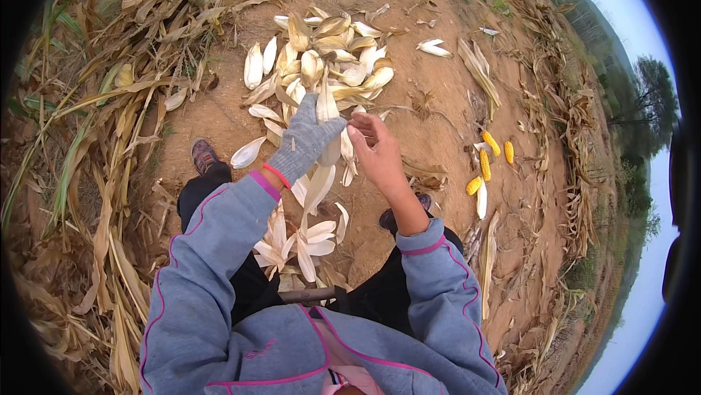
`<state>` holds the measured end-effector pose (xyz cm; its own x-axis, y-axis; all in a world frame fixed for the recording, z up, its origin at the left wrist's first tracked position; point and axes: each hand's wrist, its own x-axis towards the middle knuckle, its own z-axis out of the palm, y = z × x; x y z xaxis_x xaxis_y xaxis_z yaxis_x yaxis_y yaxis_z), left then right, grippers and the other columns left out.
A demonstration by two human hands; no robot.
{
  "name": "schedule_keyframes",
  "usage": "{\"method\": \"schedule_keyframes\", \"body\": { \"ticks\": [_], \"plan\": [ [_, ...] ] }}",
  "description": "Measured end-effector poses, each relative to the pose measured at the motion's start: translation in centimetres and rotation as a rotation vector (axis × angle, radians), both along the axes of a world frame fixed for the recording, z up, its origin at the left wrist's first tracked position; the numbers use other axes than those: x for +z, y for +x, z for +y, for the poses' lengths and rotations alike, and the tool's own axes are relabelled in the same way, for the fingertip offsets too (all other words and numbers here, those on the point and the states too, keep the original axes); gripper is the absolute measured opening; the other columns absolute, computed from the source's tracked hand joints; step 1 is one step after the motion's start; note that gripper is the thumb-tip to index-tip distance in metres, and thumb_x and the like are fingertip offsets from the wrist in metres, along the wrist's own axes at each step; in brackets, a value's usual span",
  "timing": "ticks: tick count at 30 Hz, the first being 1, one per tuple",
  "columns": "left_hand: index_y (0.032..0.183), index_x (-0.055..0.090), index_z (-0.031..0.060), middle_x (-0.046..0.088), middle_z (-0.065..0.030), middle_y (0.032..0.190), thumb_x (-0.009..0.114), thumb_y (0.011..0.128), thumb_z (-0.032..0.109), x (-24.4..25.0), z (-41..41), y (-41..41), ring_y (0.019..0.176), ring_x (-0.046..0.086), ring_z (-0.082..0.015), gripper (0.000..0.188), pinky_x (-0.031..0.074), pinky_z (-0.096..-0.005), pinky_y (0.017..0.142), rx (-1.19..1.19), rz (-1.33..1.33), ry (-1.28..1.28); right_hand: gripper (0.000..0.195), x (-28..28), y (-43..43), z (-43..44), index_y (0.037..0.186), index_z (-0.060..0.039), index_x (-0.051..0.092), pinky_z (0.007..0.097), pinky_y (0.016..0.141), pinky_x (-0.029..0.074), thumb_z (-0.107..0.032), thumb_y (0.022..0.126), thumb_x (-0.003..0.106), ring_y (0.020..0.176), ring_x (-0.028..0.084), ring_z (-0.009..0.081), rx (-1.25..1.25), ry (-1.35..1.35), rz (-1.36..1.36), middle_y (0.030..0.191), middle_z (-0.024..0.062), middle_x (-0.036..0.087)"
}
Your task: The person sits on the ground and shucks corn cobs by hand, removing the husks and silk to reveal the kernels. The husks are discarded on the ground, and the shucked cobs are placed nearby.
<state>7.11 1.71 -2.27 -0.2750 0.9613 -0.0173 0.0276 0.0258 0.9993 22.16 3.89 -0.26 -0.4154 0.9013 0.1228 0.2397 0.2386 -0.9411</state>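
My left hand [312,129], in a grey knit glove with a red cuff edge, grips an ear of corn in pale dry husk [327,102]. The ear points away from me, and a strip of husk [317,189] hangs below the hand. My bare right hand [378,151] is close to the left thumb, its fingers curled; whether they pinch any husk is hidden. Just beyond both hands lies a pile of unhusked corn ears [334,61]. Loose stripped husks [306,244] are on the soil between my legs.
Several bare yellow corn cobs [485,166] lie on the ground to the right. Dry corn stalks [126,94] are heaped along the left, and another row of stalks [583,176] runs along the right. A bar [308,295] shows between my thighs.
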Motion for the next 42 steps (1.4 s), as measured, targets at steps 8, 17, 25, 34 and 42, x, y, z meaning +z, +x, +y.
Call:
{"method": "schedule_keyframes", "body": {
  "ticks": [8, 17, 25, 34, 42],
  "plan": [
    [0.110, 0.042, 0.0018, 0.057, -0.0145, 0.094, 0.069, 0.076, 0.026, -0.3, -0.6, 1.9, 0.083, 0.058, -0.0245, 0.050, 0.048, -0.0339, 0.071, -0.095, 0.269, 0.019, 0.026, 0.2, -0.8, 0.4, 0.095, 0.0019, 0.060, 0.0269, 0.068, 0.050, -0.019, 0.082, 0.066, 0.076, 0.062, 0.0144, -0.144, -0.121, -0.007, 0.086, 0.0094, 0.065],
    [0.115, 0.042, 0.0015, 0.057, -0.0208, 0.101, 0.068, 0.074, 0.037, -1.0, -0.6, 1.9, 0.096, 0.057, -0.0338, 0.060, 0.046, -0.0400, 0.078, -0.158, 0.420, -0.084, 0.014, -0.5, -0.5, 1.1, 0.081, 0.0027, 0.061, 0.0254, 0.059, 0.048, -0.011, 0.079, 0.061, 0.063, 0.060, 0.0110, -0.213, 0.015, -0.209, 0.069, 0.0073, 0.064],
    [0.114, 0.044, -0.0003, 0.055, -0.0110, 0.103, 0.066, 0.078, 0.026, -0.7, -0.7, 1.6, 0.093, 0.054, -0.0163, 0.050, 0.046, -0.0301, 0.078, -0.219, 0.219, -0.079, 0.018, -1.1, -0.3, 1.8, 0.078, 0.0018, 0.062, 0.0297, 0.059, 0.049, -0.015, 0.072, 0.064, 0.059, 0.061, 0.0189, -0.219, -0.068, -0.131, 0.067, 0.0123, 0.063],
    [0.118, 0.046, 0.0004, 0.055, -0.0053, 0.101, 0.057, 0.087, 0.021, -1.3, -1.3, 1.1, 0.091, 0.052, -0.0096, 0.039, 0.046, -0.0239, 0.077, -0.221, -0.188, -0.050, 0.024, -1.0, -0.7, 1.7, 0.080, 0.0021, 0.061, 0.0265, 0.060, 0.049, -0.021, 0.079, 0.067, 0.065, 0.058, 0.0126, -0.146, -0.237, 0.068, 0.070, 0.0073, 0.062],
    [0.127, 0.038, -0.0035, 0.053, -0.0105, 0.114, 0.059, 0.086, 0.024, -0.5, -1.9, 0.9, 0.101, 0.051, -0.0135, 0.054, 0.045, -0.0258, 0.083, -0.201, -0.101, -0.125, 0.017, -0.7, -0.4, 2.0, 0.086, 0.0010, 0.060, 0.0227, 0.055, 0.047, -0.016, 0.084, 0.063, 0.060, 0.055, 0.0081, -0.041, -0.379, 0.199, 0.071, 0.0029, 0.060]
  ]
}}
